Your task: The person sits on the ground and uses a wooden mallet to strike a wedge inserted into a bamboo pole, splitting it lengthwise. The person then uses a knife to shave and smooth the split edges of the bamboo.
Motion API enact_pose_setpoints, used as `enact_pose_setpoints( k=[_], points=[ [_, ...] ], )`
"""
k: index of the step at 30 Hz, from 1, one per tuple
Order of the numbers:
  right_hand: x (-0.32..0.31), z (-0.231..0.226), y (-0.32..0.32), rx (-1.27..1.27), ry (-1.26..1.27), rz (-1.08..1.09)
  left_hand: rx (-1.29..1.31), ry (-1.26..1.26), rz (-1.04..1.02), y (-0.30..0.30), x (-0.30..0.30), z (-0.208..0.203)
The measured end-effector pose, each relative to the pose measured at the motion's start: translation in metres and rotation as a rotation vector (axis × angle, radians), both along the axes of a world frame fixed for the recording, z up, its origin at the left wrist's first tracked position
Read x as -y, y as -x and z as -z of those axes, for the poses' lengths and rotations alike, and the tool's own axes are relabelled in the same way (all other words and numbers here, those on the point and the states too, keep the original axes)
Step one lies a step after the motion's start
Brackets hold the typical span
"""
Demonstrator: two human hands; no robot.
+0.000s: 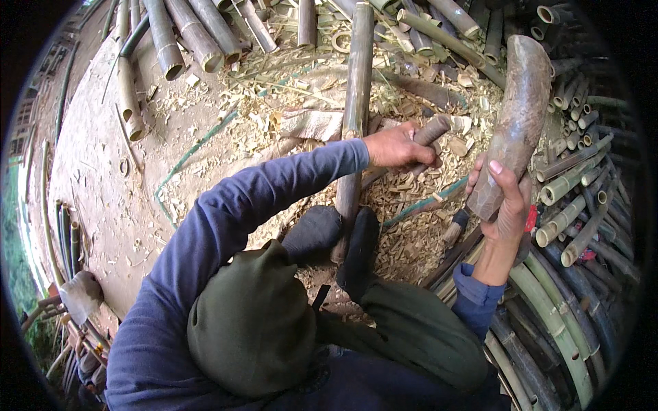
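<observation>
A thick, curved brown wooden club points up and away from my right hand, whose fingers wrap its lower end. My left hand is closed round a short, round wooden tool handle; any blade on it is hidden or too unclear to tell. Just left of that hand and behind my wrist stands a brown bamboo pole. It runs from the far edge down between my dark-covered feet. A pale wood block lies on the ground left of the pole.
Pale shavings and chips cover the ground around my feet. Cut bamboo tubes lie at the far side, and stacked bamboo crowds the right. A brush-like thing lies below the club. A green line crosses the ground.
</observation>
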State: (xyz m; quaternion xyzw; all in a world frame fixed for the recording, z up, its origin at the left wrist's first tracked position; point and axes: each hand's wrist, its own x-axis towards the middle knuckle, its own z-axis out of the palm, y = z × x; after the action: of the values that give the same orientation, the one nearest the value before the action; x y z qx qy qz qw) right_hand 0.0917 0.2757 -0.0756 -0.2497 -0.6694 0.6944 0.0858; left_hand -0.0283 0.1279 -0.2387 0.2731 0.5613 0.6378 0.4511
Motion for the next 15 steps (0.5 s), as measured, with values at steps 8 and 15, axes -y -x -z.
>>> enact_pose_setpoints(
  k=[8, 15],
  points=[
    [0.008, -0.003, 0.000, 0.012, 0.044, -0.035, 0.008, 0.036, -0.014, -0.001, 0.006, 0.012],
    [0.006, -0.001, -0.001, 0.013, 0.047, -0.043, -0.097, -0.053, 0.047, 0.001, 0.011, 0.011]
  ],
)
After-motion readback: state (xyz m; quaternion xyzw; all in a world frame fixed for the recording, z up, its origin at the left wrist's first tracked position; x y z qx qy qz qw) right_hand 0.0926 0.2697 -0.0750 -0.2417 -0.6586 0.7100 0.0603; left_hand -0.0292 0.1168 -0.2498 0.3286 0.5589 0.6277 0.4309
